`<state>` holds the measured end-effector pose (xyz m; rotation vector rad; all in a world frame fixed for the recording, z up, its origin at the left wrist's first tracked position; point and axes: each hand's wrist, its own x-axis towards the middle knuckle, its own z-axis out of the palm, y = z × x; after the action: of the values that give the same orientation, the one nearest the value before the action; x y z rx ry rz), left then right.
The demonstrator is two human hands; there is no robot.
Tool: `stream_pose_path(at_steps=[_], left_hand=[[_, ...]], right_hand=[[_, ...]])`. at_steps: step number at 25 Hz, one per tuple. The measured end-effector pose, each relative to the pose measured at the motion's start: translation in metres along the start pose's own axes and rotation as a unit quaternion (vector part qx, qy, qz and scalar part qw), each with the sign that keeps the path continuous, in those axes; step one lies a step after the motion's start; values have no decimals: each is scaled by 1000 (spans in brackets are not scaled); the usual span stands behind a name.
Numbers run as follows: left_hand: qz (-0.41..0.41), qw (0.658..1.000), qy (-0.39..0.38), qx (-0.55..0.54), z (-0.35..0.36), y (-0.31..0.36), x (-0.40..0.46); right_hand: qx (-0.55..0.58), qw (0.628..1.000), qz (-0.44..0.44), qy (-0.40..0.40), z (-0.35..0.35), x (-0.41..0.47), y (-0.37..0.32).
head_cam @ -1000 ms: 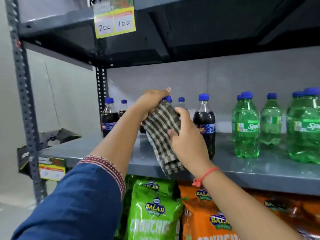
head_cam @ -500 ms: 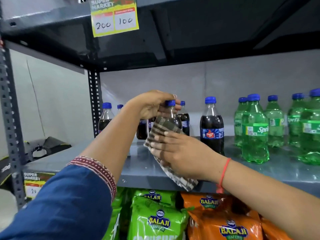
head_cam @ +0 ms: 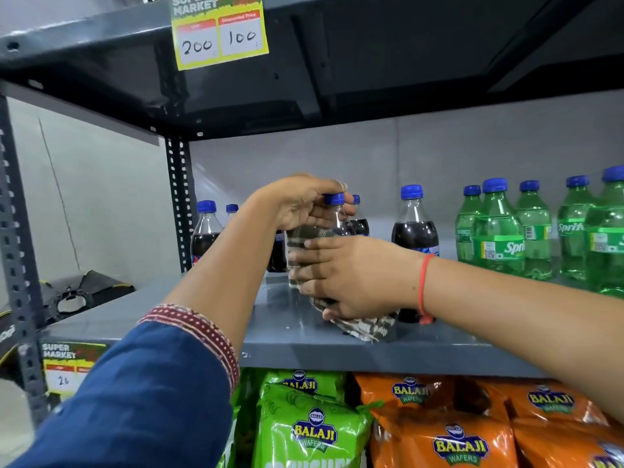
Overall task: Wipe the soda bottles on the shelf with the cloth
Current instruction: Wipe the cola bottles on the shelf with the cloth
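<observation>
**Checked cloth wrapped round a cola bottle near the shelf's front edge**

Grey steel shelf (head_cam: 337, 346) carries everything. At its left end, by the perforated upright (head_cam: 177, 197), two dark cola bottles (head_cam: 205, 231) stand toward the back. Next comes the left hand (head_cam: 297, 204), closed over the neck and blue cap of the held cola bottle (head_cam: 332, 211), steadying it. The right hand (head_cam: 354, 275) is clasped round that bottle's body with the checked cloth (head_cam: 368, 327) pressed against it, the cloth's tail trailing onto the shelf near the front edge. This looks like the wiping step on one bottle, midway. The next move likely calls for turning or sliding the cloth round the body while the cap grip holds firm. Just right stands another cola bottle (head_cam: 415, 231), close enough to be knocked by the right wrist. Green Sprite bottles (head_cam: 499, 241) crowd the right end, seemingly not yet wiped. Balaji wafer bags (head_cam: 314, 430) sit below.
</observation>
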<state>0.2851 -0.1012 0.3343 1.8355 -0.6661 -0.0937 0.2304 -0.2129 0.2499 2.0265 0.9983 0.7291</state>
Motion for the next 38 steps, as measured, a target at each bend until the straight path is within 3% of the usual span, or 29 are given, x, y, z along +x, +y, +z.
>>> stream_pose_path(at_steps=[4, 7, 10, 14, 17, 25, 38], left_hand=[[-4, 1000, -7, -15, -2, 0, -1], [-6, 1000, -6, -12, -1, 1, 1], [-7, 1000, -10, -14, -1, 0, 1], [-6, 1000, -4, -13, 1, 0, 0], [-7, 1000, -10, -17, 2, 0, 0], [-9, 1000, -9, -19, 0, -1, 2], [-13, 999, -15, -41, 1, -3, 1]], right_hand=[[28, 998, -9, -47, -6, 9, -9], [15, 1000, 11, -3, -8, 14, -4], [-1, 999, -33, -17, 1, 15, -7], [-9, 997, -31, 63, 9, 12, 6], [-59, 994, -64, 59, 16, 6, 6], [-134, 989, -12, 65, 16, -2, 12], [-115, 987, -21, 106, 22, -7, 9]])
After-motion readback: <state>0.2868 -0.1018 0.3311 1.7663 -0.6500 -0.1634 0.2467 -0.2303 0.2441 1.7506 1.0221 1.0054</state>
